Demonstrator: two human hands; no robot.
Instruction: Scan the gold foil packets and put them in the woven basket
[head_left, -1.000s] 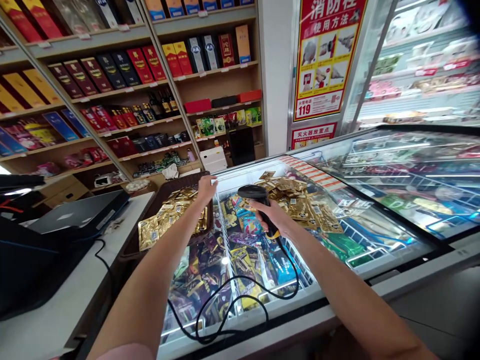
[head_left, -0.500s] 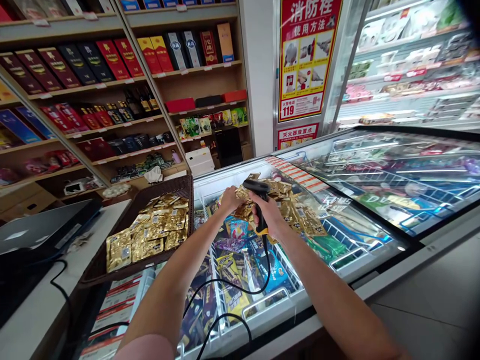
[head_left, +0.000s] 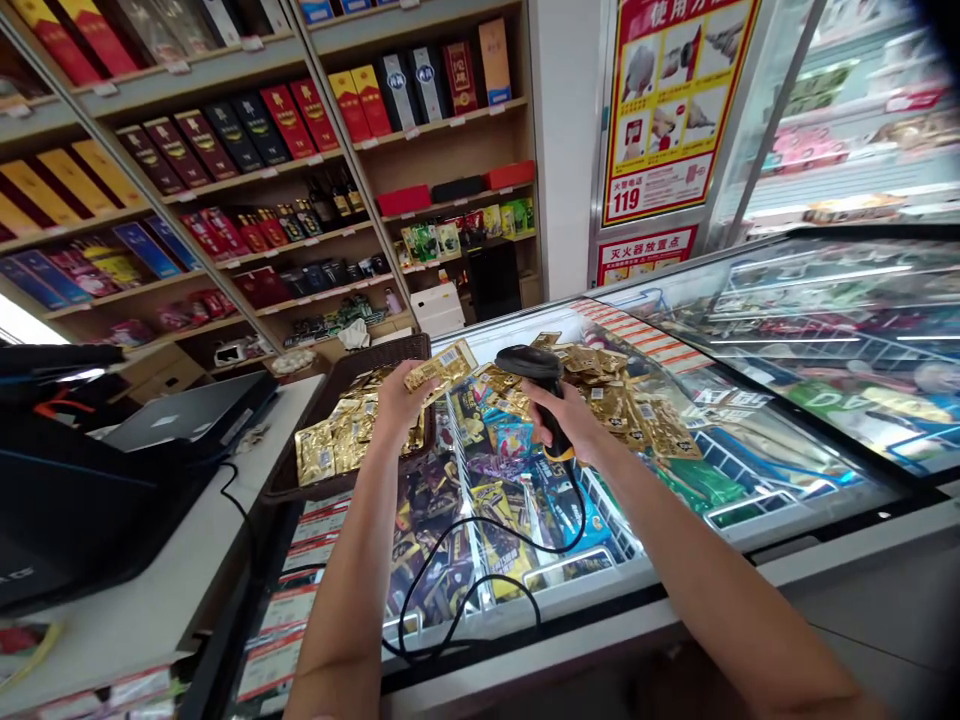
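Observation:
My left hand point(head_left: 400, 398) is closed on a gold foil packet point(head_left: 448, 366) whose barcode faces up, over the right edge of a brown woven basket point(head_left: 289, 480). Several gold packets point(head_left: 316, 450) lie inside that basket. My right hand point(head_left: 564, 418) grips the handle of a black barcode scanner point(head_left: 551, 395), its head pointing left. Beneath and beyond the scanner, a loose pile of gold packets point(head_left: 600, 385) rests on the freezer's glass top. A black cable point(head_left: 517, 535) loops down from the scanner's handle.
Below the glass, the chest freezer point(head_left: 675, 585) holds wire baskets of packaged goods. Left of it stands a white counter point(head_left: 202, 540) with dark equipment point(head_left: 75, 480). Shelves of boxes and bottles point(head_left: 292, 215) line the back, and a red fire-hydrant poster point(head_left: 671, 120) hangs beyond.
My left hand has moved left from the pile to the basket with a gold packet in it. My right hand still holds the scanner near the pile. The view has turned left and down.

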